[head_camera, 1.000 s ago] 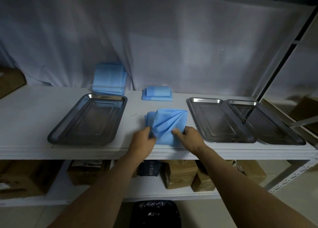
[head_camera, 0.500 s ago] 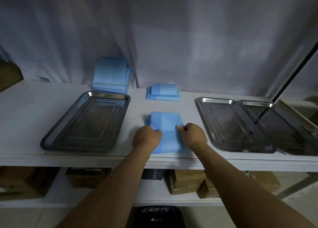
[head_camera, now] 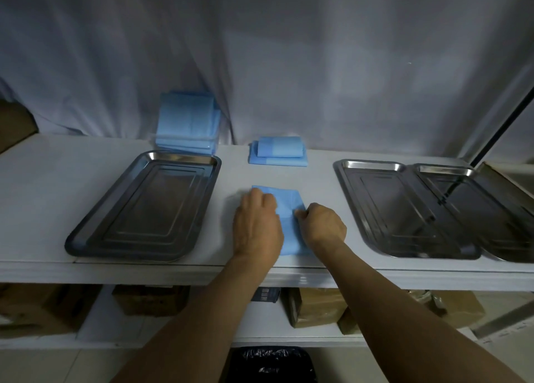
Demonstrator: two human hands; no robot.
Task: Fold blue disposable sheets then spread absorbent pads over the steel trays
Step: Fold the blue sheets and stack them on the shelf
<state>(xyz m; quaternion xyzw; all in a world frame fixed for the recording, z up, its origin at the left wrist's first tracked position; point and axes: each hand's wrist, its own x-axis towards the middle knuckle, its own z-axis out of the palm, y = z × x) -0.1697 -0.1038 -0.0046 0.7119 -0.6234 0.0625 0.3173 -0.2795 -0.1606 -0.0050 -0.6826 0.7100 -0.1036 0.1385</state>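
Both hands are down on the folded blue disposable sheet at the shelf's front middle, long axis running 12 to 6. Left hand lies flat on its left side, right hand curled, pinching the right edge at 3 o'clock.

White shelf holds steel trays, blue sheets.

Folded blue sheet flat on shelf — between steel trays.
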